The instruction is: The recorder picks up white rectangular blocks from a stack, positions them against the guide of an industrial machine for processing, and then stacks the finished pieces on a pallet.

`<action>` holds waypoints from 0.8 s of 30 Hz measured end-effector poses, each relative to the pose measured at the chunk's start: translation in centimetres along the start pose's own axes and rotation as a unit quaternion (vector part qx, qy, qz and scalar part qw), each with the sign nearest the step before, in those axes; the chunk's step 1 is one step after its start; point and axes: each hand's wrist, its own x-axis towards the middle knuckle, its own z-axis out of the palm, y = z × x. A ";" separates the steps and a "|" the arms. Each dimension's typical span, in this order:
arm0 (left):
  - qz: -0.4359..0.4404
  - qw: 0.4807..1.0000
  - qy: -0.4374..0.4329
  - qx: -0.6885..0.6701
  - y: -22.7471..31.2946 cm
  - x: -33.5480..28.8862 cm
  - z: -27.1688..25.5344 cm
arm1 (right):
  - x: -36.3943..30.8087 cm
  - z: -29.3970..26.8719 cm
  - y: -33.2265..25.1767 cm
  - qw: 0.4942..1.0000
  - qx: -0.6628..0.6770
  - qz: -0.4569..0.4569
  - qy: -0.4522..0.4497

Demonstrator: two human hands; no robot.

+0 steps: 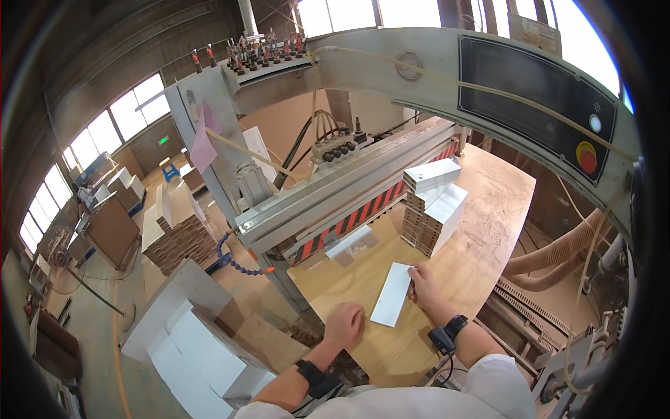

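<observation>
A narrow white board [391,296] lies slantwise over the plywood tabletop [328,283]. My right hand [424,286] grips its upper right edge, thumb on top. To the left of the board, near the tabletop's left edge, my left hand [344,325] is curled into a loose fist, apart from the board, with nothing showing in it. Beyond my right hand stands a stepped stack of white-faced boards [447,208], their brown edges toward me. Another white strip [349,242] lies by the machine's striped beam.
The machine's beam with red and black stripes [349,222] crosses behind the tabletop. A blue jointed hose [225,253] with an orange nozzle hangs at its left end. White panels [199,349] are piled at lower left. On the right are a control panel [537,105] and ribbed ducts [558,255].
</observation>
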 end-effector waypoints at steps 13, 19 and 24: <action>0.187 0.928 -0.130 0.294 -6.5 20.1 6.0 | -0.2 0.6 0.2 0.997 -0.041 -0.012 0.057; 0.101 0.873 -0.205 0.431 -7.2 22.7 7.9 | -0.1 0.6 0.0 0.999 -0.004 -0.027 0.030; 0.189 0.903 -0.209 0.324 -5.7 22.1 7.0 | 0.1 0.1 0.6 0.998 0.008 -0.035 0.045</action>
